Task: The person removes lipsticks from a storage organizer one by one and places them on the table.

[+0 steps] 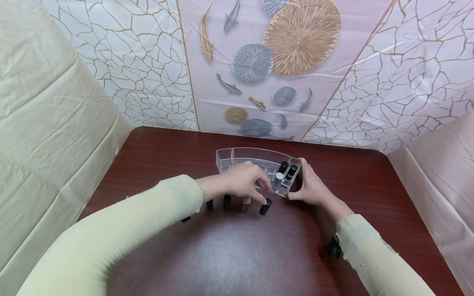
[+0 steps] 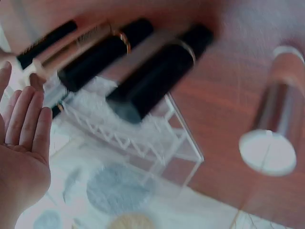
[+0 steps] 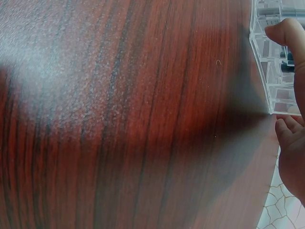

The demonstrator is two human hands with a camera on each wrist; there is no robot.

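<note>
A clear, curved plastic organizer (image 1: 255, 154) stands towards the back of the table. My right hand (image 1: 312, 187) grips its right end, thumb at the front corner and fingers along the side. Two black-capped tubes, one of them a black tube (image 1: 283, 167), and a white-topped tube (image 1: 279, 176) sit in its right-hand slots. My left hand (image 1: 244, 181) is in front of the organizer, fingers extended and thumb apart. Its thumb is close to the top of a black lipstick-like tube (image 1: 265, 206); whether they touch cannot be told. In the left wrist view the fingers (image 2: 28, 119) look straight.
Left of that tube stand a pinkish tube (image 1: 246, 201) and black tubes (image 1: 227, 202). A white-ended brown tube (image 2: 271, 124) shows in the left wrist view. A small black object (image 1: 333, 246) is beside my right sleeve. A patterned cloth wall (image 1: 155, 70) borders the dark wooden table (image 1: 166, 144).
</note>
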